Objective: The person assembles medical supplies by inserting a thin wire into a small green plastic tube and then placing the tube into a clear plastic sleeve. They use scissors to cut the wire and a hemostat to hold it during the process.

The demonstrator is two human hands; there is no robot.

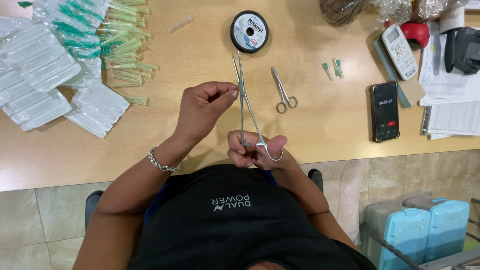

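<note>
- Clear plastic blister packs [37,75] are lying stacked in the upper left of the frame, overlapping one another on the wooden table [165,135]
- Green-capped needle tubes [122,47] are lying in a loose pile just right of the packs, near the upper left edge
- A single clear tube [180,23] is lying apart from the pile, near the top edge
- A metal chain bracelet [161,162] is sitting on the left wrist, left of centre
- The left hand [202,111] is hovering at the centre of the frame with fingers curled and thumb and forefinger pinched together beside the long forceps shaft; whatever is being pinched is too small to tell
- Long steel forceps [245,102] are standing upright at the centre, tips pointing toward the top of the frame and appearing close together
- A round black spool of thread [249,31] is lying flat at the top centre, just above the forceps tips
- The right hand [254,150] is closing around the ring handles of the long forceps, thumb through one ring, below centre
- Small steel forceps [283,91] are lying on the table, right of the long pair and apart from both hands
- Two short green-capped pieces [332,69] are lying right of centre
- A black phone [385,111] with a lit screen is lying flat at the right
- A white remote control [399,51] is resting in the upper right, beside papers [452,100]
- Light blue plastic cases [425,227] are standing in the lower right corner, below the table edge
</note>
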